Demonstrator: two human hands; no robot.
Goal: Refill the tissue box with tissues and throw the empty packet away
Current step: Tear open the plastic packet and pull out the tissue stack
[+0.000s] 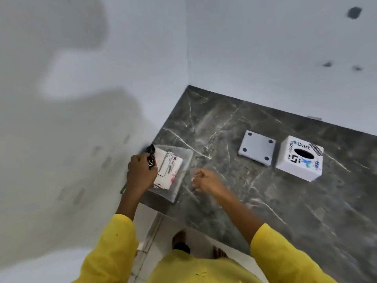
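Note:
A tissue packet [170, 170], clear plastic around a white printed stack, lies at the near left corner of the dark marble counter [285, 201]. My left hand [140, 173] rests on the packet's left end, closed around a small dark object [151, 158] that I cannot identify. My right hand [206, 181] is just right of the packet, fingers pinched on a thin pale strip at the wrapper's edge. The white tissue box [299, 160], covered in stickers, stands at the right with its dark oval slot facing up. Its grey square panel [257, 148] with four holes lies beside it.
Pale walls meet in the corner behind the counter and run along its left side. The counter's front edge crosses below my arms, with light floor and my feet [180, 240] underneath. My sleeves are yellow.

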